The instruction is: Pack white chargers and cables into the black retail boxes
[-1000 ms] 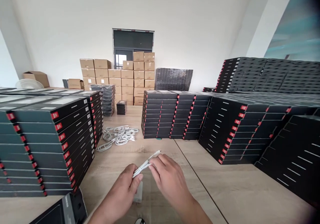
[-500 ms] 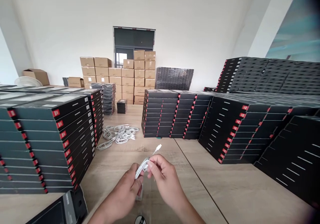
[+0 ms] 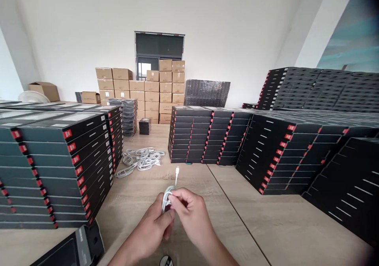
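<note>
A white cable (image 3: 166, 198) is bundled in a small coil between my two hands, above the wooden table. My left hand (image 3: 154, 221) is closed round the lower part of the coil. The fingers of my right hand (image 3: 192, 210) pinch the coil's right side near the top. One end of the cable, with a white plug, sticks up beyond the fingers. Part of the coil is hidden behind my fingers. Farther back on the table (image 3: 142, 197) lies a loose heap of white cables (image 3: 143, 158).
Tall stacks of black boxes with red labels (image 3: 85, 155) stand at left, with more black box stacks (image 3: 204, 137) centre and right. An open black box (image 3: 71, 246) lies front left. A round black-and-white object (image 3: 166, 261) is at the bottom edge. Cardboard cartons (image 3: 151, 96) rise behind.
The cable's plug end has swung from pointing up and right to nearly upright. My right hand has shifted slightly down and left, and the coil looks rounder.
</note>
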### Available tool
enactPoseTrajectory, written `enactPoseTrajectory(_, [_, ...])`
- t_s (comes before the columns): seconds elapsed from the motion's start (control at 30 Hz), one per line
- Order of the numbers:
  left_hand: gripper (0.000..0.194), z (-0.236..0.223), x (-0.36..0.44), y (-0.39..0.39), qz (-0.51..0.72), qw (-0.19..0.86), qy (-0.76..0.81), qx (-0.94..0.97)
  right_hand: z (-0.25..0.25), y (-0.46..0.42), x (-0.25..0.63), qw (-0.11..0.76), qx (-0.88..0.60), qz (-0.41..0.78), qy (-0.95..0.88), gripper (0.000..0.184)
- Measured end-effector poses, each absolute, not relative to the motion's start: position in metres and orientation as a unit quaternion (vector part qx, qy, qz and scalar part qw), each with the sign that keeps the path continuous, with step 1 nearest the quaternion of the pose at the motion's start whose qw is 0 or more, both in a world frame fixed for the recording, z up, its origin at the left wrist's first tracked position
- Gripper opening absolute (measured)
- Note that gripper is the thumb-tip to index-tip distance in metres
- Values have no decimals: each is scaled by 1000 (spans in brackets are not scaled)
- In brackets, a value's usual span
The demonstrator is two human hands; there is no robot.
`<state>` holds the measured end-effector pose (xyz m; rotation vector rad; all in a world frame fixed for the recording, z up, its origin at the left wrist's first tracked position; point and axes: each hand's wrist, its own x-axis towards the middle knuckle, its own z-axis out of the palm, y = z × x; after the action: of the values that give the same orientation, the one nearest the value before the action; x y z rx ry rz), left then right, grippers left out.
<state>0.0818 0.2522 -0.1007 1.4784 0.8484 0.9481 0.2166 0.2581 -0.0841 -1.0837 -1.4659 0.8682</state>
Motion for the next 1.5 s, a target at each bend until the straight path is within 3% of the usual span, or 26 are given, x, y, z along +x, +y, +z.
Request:
enactPoseTrajectory(0.1, [38, -103, 83, 255, 431, 555, 362, 613, -88, 260, 218, 575, -468, 260, -618, 14])
enactPoseTrajectory(0.2, [38, -105, 82, 258, 436, 567, 360, 599, -88, 266, 225, 627, -451, 309, -555, 30])
enactPoseTrajectory(0.37, [27, -104, 81, 258, 416, 545, 384, 619, -86, 269, 230, 567, -413, 446, -556, 36])
enactPoseTrajectory(0.5, [20, -100, 82, 257, 443, 532, 393, 606, -86, 265, 223, 577, -403, 444, -554, 30])
enactPoseTrajectory(0.7, [25, -97, 80, 258, 448, 521, 410, 600, -86, 263, 218, 577, -387, 454, -558, 30])
enactPoseTrajectory(0.93, [22, -103, 79, 257, 442, 395, 458, 663, -88, 267, 220, 580, -403, 432, -561, 31])
enactPoseTrajectory(1.03, [20, -103, 81, 256, 459, 343, 470, 671, -91, 271, 226, 549, -454, 400, -576, 25])
enactPoseTrajectory(1.13, [20, -102, 82, 255, 483, 325, 465, 666, -92, 275, 235, 447, -514, 306, -665, 18])
enactPoseTrajectory(1.3, [24, -102, 83, 255, 464, 443, 436, 631, -83, 270, 240, 310, -480, 154, -806, 22])
enactPoseTrajectory(1.5, [20, -96, 78, 255, 404, 645, 427, 489, -78, 265, 242, 352, -423, 109, -828, 26])
